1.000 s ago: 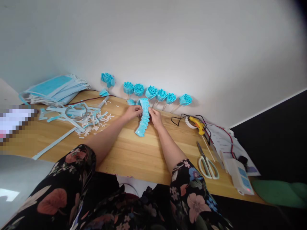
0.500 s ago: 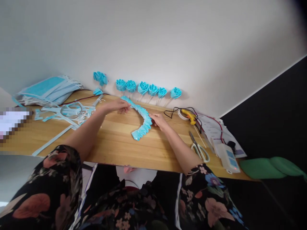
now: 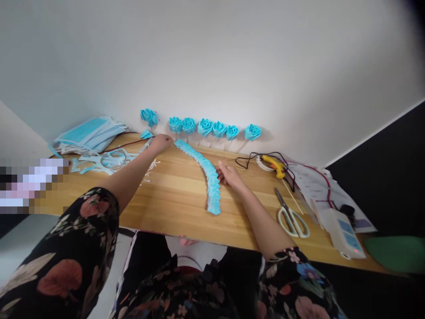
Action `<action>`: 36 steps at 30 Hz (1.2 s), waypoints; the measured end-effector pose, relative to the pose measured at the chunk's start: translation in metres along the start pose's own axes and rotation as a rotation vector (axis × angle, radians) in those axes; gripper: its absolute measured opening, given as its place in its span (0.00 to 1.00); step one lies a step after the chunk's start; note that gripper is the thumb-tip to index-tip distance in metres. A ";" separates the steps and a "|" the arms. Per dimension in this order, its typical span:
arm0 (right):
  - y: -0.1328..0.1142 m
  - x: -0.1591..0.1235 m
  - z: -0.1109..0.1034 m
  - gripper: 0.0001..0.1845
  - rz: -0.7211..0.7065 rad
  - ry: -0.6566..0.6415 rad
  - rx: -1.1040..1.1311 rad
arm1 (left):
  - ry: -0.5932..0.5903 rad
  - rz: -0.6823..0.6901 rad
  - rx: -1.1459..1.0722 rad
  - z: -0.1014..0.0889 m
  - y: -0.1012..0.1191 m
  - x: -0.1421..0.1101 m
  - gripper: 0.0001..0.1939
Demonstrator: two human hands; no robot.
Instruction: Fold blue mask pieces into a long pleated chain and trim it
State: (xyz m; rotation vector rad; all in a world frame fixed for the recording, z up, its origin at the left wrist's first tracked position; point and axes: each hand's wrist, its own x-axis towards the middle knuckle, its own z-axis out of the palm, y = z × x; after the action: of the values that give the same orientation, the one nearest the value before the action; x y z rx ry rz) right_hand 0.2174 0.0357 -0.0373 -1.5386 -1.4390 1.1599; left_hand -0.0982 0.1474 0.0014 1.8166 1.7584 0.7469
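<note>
1. Curved, pleated light-blue strip (image 3: 207, 170), lying mid-desk on the pale wooden tabletop (image 3: 172, 204).
2. Left hand (image 3: 162, 142) is curled up at the strip's far end; can't tell if it's actually pinching it.
3. Right hand (image 3: 230, 174) is loosely half-open beside the right edge.
4. Rose-shaped blue flowers on thin sticks (image 3: 206, 127) lean along the white wall (image 3: 212, 57).
</note>
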 end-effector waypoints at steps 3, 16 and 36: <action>0.007 -0.003 0.000 0.38 -0.033 0.008 -0.033 | -0.004 -0.033 0.095 0.008 0.005 0.015 0.14; 0.001 -0.012 0.005 0.44 -0.142 -0.053 -0.072 | 0.133 -0.145 0.333 -0.010 -0.008 0.028 0.12; 0.001 -0.015 0.007 0.13 -0.303 -0.046 -0.413 | -0.209 0.209 0.157 0.011 0.034 -0.146 0.13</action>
State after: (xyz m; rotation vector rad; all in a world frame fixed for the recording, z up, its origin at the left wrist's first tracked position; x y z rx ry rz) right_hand 0.2119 0.0200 -0.0388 -1.4921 -1.9543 0.7528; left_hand -0.0683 0.0006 0.0101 2.1234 1.5462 0.4846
